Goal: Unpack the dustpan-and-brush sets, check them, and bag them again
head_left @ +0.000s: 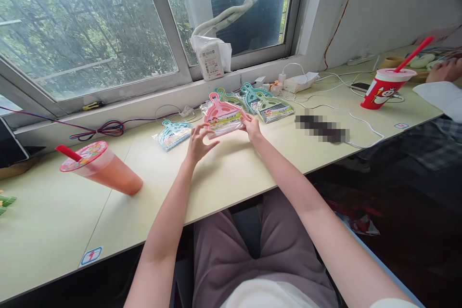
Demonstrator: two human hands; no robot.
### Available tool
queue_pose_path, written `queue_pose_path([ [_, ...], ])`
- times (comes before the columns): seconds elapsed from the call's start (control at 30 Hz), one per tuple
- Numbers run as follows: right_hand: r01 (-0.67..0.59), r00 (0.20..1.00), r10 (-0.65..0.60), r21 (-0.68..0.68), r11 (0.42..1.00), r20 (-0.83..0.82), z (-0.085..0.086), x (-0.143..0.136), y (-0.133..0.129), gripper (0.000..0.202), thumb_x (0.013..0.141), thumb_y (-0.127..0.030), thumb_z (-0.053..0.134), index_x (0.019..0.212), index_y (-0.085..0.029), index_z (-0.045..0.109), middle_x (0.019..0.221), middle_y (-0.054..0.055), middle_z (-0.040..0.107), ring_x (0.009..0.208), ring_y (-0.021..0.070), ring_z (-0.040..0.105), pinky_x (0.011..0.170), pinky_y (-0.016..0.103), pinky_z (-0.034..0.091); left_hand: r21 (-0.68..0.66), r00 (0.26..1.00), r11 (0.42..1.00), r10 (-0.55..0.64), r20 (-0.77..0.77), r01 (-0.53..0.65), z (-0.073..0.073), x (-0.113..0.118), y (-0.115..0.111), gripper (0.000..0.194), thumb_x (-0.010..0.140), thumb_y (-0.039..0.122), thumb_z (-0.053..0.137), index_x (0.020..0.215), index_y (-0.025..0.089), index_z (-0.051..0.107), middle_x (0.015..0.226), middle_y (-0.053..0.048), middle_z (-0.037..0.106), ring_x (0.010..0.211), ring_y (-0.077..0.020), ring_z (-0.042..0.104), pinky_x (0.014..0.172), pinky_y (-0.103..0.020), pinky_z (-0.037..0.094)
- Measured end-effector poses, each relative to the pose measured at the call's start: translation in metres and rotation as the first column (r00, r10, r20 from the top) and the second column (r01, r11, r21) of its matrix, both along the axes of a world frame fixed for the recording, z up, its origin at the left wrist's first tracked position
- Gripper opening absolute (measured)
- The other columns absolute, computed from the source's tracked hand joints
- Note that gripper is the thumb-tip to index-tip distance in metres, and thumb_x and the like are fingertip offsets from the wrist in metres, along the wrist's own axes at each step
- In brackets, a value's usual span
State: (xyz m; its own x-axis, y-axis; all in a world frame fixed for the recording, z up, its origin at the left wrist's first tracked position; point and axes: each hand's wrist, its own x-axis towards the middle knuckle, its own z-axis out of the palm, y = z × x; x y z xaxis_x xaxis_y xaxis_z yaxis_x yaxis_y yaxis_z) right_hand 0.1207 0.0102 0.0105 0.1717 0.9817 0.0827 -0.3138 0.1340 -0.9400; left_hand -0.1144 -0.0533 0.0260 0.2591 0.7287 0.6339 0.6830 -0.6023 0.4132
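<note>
A pink mini dustpan-and-brush set (219, 114) in clear wrapping is held up off the table, tilted toward me. My right hand (251, 126) grips its right edge, thumb in front. My left hand (200, 143) is at the pack's lower left corner with its thumb and fingers spread apart; whether a fingertip touches the wrapping I cannot tell. Just left lies a blue wrapped dustpan set (173, 134). Behind and to the right are a green wrapped set (271, 108) and a teal one (251, 91), overlapping others partly hidden by the pink pack.
An orange drink cup (115, 173) with a red straw stands at left, a red cup (383, 89) at right. Cables (110, 129) run along the wall. A white bag (212, 57) sits on the sill. Another person's hand (445, 70) is at far right. A blurred-out object (321, 128) lies right.
</note>
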Motion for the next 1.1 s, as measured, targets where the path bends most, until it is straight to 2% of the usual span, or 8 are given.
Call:
queue_pose_path([
  [0.1, -0.002, 1.000, 0.002, -0.001, 1.000, 0.029, -0.001, 0.001, 0.002, 0.029, 0.083, -0.035, 0.072, 0.106, -0.020, 0.064, 0.106, 0.006, 0.072, 0.086, 0.0154, 0.069, 0.072, 0.029, 0.063, -0.039, 0.999, 0.999, 0.015, 0.045, -0.013, -0.001, 0.003, 0.004, 0.004, 0.082, 0.029, 0.073, 0.083, 0.025, 0.072, 0.126, -0.007, 0.062, 0.125, -0.0312, 0.050, 0.112, -0.053, 0.034],
  [0.23, -0.029, 0.999, 0.027, 0.029, 0.999, 0.047, -0.001, 0.000, 0.003, 0.031, 0.083, -0.035, 0.073, 0.107, -0.020, 0.062, 0.104, 0.005, 0.070, 0.082, 0.0150, 0.067, 0.069, 0.030, 0.064, -0.053, 0.978, 0.997, 0.061, 0.202, -0.051, -0.002, 0.007, 0.004, 0.012, 0.088, 0.024, 0.062, 0.077, 0.023, 0.066, 0.125, -0.008, 0.064, 0.122, -0.0288, 0.054, 0.108, -0.049, 0.038],
  [0.33, -0.067, 0.995, 0.063, 0.052, 0.996, 0.072, -0.001, -0.002, 0.001, 0.035, 0.082, -0.040, 0.075, 0.108, -0.021, 0.060, 0.104, 0.004, 0.068, 0.081, 0.0149, 0.066, 0.067, 0.030, 0.065, -0.070, 0.960, 0.994, 0.100, 0.263, -0.084, -0.002, 0.009, 0.003, 0.018, 0.092, 0.027, 0.054, 0.078, 0.022, 0.063, 0.114, -0.008, 0.068, 0.113, -0.0260, 0.059, 0.102, -0.044, 0.043],
  [0.5, -0.148, 0.986, 0.142, 0.063, 0.987, 0.090, 0.001, -0.007, -0.004, 0.044, 0.078, -0.048, 0.078, 0.105, -0.022, 0.055, 0.106, 0.005, 0.067, 0.083, 0.0158, 0.068, 0.064, 0.027, 0.064, -0.058, 0.937, 0.979, 0.202, 0.285, -0.193, -0.006, 0.002, 0.005, 0.020, 0.093, 0.028, 0.050, 0.080, 0.022, 0.064, 0.091, -0.007, 0.064, 0.090, -0.0223, 0.059, 0.082, -0.035, 0.047],
  [0.67, -0.190, 0.972, 0.183, 0.032, 0.981, 0.145, 0.003, -0.006, -0.007, 0.050, 0.071, -0.037, 0.084, 0.106, -0.023, 0.052, 0.110, 0.006, 0.066, 0.088, 0.0171, 0.069, 0.064, 0.026, 0.063, -0.017, 0.948, 0.977, 0.209, 0.238, -0.211, -0.008, -0.005, 0.006, 0.018, 0.092, 0.029, 0.052, 0.080, 0.021, 0.064, 0.084, -0.006, 0.060, 0.085, -0.0214, 0.057, 0.080, -0.033, 0.046],
  [0.87, -0.194, 0.973, 0.196, -0.025, 0.981, 0.119, 0.004, -0.005, -0.009, 0.047, 0.069, -0.026, 0.084, 0.102, -0.022, 0.051, 0.101, 0.003, 0.067, 0.086, 0.0156, 0.068, 0.073, 0.031, 0.064, -0.075, 0.925, 0.966, 0.259, 0.278, -0.248, -0.009, 0.001, 0.006, 0.017, 0.091, 0.031, 0.056, 0.082, 0.021, 0.066, 0.085, -0.006, 0.060, 0.082, -0.0210, 0.058, 0.076, -0.033, 0.050],
  [1.0, -0.213, 0.975, 0.214, -0.009, 0.977, 0.066, 0.005, -0.009, -0.007, 0.055, 0.061, -0.029, 0.091, 0.096, -0.023, 0.049, 0.090, 0.000, 0.066, 0.080, 0.0163, 0.067, 0.065, 0.030, 0.064, 0.017, 0.841, 0.919, 0.354, 0.409, -0.395, -0.011, 0.001, 0.012, 0.012, 0.080, 0.031, 0.071, 0.078, 0.021, 0.065, 0.104, -0.011, 0.057, 0.109, -0.0274, 0.058, 0.089, -0.040, 0.053],
  [1.1, -0.248, 0.967, 0.245, 0.031, 0.968, 0.075, 0.006, -0.010, -0.005, 0.059, 0.057, -0.035, 0.094, 0.093, -0.024, 0.049, 0.088, -0.001, 0.064, 0.077, 0.0160, 0.066, 0.059, 0.028, 0.064, -0.070, 0.803, 0.930, 0.347, 0.484, -0.360, -0.014, -0.004, 0.020, 0.020, 0.077, 0.031, 0.074, 0.090, 0.020, 0.063, 0.113, -0.012, 0.059, 0.109, -0.0263, 0.062, 0.087, -0.039, 0.056],
])
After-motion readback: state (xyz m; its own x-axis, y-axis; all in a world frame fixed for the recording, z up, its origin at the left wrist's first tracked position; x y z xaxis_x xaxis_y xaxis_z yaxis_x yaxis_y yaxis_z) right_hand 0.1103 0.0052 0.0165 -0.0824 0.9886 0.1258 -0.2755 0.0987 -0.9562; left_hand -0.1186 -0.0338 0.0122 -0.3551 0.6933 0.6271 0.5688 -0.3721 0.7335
